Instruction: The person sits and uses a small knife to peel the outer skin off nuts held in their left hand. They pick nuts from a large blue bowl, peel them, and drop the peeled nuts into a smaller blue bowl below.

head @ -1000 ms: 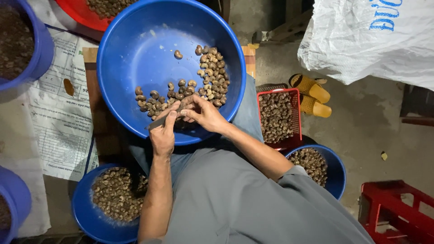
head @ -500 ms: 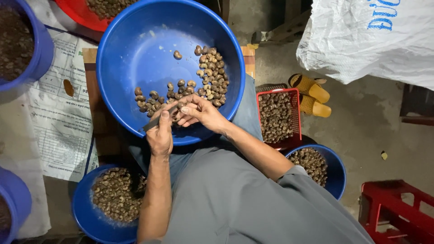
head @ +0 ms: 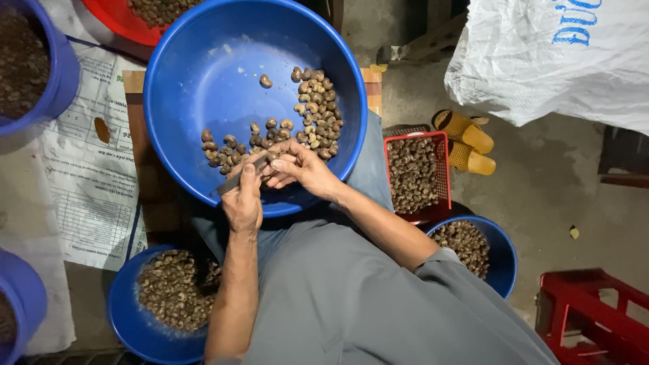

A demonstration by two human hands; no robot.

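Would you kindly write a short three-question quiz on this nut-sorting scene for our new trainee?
1. True or false: the large blue basin is full to the rim with nuts.
2. Which hand grips the small knife? A) left hand B) right hand
3. Fill in: the rectangular basket of nuts beside the person's right arm is coloured ____.

Key: 1 false, the nuts cover only part of the bottom; 2 A; 3 red.

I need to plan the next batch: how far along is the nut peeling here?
Done, it seems: nuts fill the small blue bowl and red basket. In hand: left hand holds a small knife, right hand a nut. Left: a modest pile in the big blue basin.
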